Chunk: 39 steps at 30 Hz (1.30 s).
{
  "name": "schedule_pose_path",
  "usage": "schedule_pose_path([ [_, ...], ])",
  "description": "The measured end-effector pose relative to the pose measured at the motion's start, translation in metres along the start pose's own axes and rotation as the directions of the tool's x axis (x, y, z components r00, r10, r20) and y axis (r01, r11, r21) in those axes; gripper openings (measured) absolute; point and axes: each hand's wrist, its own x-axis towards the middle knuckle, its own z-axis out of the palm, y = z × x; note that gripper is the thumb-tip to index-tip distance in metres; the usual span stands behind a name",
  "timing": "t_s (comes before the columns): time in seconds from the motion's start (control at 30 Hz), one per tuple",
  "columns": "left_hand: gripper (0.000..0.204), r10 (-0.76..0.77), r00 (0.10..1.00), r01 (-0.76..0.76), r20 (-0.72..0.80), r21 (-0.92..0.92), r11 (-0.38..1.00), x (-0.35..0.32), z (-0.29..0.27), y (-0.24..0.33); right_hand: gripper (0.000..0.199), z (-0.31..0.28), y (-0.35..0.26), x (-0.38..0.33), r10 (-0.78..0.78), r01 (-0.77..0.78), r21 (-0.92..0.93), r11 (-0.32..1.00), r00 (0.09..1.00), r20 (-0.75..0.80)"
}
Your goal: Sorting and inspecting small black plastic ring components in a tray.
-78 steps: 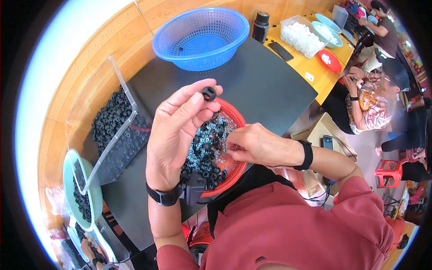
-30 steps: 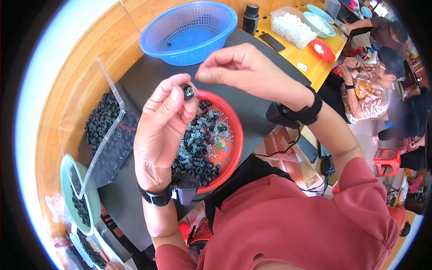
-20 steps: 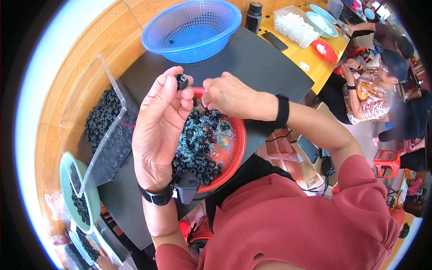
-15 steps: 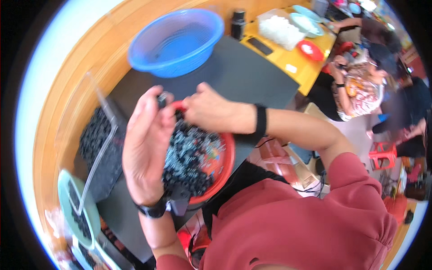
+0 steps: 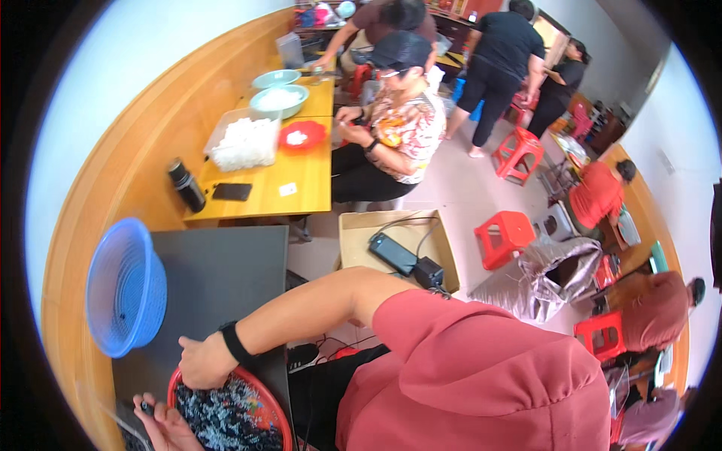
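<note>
A red basin [image 5: 283, 412] full of small black and pale grey-blue pieces stands at the lower left on a dark tabletop. My right hand [image 5: 204, 362], a black band at its wrist, is curled at the basin's far rim; its fingertips are hidden, so I cannot make out what they hold. Left of the basin, at the picture's lower edge, my left hand [image 5: 171, 428] pinches a small black piece [image 5: 147, 408] between thumb and fingers. A blue perforated basket [image 5: 156, 289] is tilted in view beyond my hands.
Behind stands a yellow table [image 5: 312, 177] with a black flask [image 5: 186, 186], a phone [image 5: 232, 192], a tub of white pieces [image 5: 244, 143] and a red dish [image 5: 302, 135]. A person sits there working. A cardboard box [image 5: 353, 248], red stools [image 5: 505, 239] and a silvery sack [image 5: 526, 278] occupy the floor.
My view has swung up and to the right, so the basin and both hands sit lower left and more of the room shows. The left hand still pinches the black piece.
</note>
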Motion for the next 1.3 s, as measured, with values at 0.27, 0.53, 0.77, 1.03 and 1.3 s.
schedule_pose_path([
  [0.27,0.016,-0.088,0.996,0.087,-0.018,-0.057,0.995,-0.014,0.043,-0.007,0.016,-0.027,0.008,-0.027,0.166,-0.093,0.365,0.926,0.971,-0.173],
  [0.53,0.017,-0.158,0.987,0.160,0.041,-0.058,0.985,-0.014,0.041,-0.012,0.017,-0.062,-0.001,-0.032,0.342,0.113,0.802,0.587,0.863,-0.371],
  [0.77,0.020,-0.214,0.976,0.210,-0.032,-0.093,0.973,-0.018,0.042,-0.015,0.016,-0.088,-0.026,-0.029,0.426,0.372,0.848,0.377,0.744,-0.515],
  [1.03,0.029,-0.175,0.984,0.175,0.002,-0.105,0.979,-0.022,0.053,-0.012,0.018,-0.082,-0.027,-0.015,0.368,0.395,0.794,0.463,0.729,-0.577],
  [1.3,0.029,-0.110,0.992,0.113,0.067,-0.057,0.992,-0.020,0.044,-0.002,0.017,-0.082,-0.019,0.010,0.091,0.478,0.436,0.762,0.589,-0.803],
])
